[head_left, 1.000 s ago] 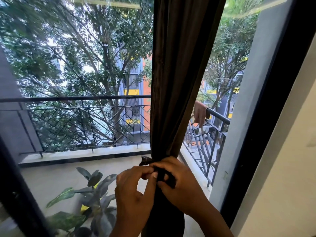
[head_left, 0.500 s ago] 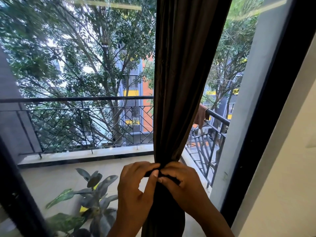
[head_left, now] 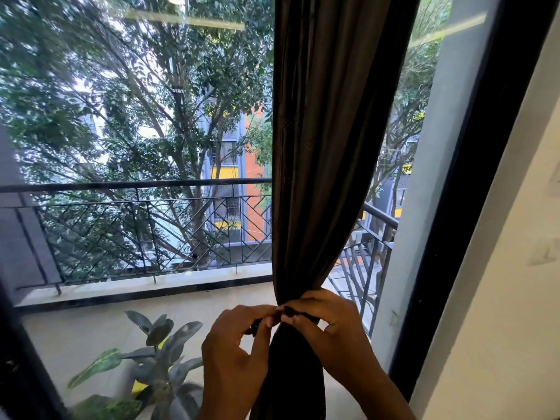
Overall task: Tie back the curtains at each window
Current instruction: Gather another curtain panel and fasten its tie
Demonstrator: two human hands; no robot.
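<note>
balcony window (head_left: 136,147) behind – dark brown gathered fabric curtain (head_left: 321,147) bunched at centre. left hand (head_left: 233,359) and right hand (head_left: 330,331) fingers pinch thin dark tie band (head_left: 298,313) around it – fastening step; next likely needs securing ends.

The curtain (head_left: 321,153) ran past the top and bottom edges, so its rail and hem were out of sight. The dark tie (head_left: 298,314) was mostly covered by the fingers of both hands, its fastening hidden. Both forearms were cut off below. The potted plant (head_left: 151,368) lost its pot at the bottom edge.
</note>
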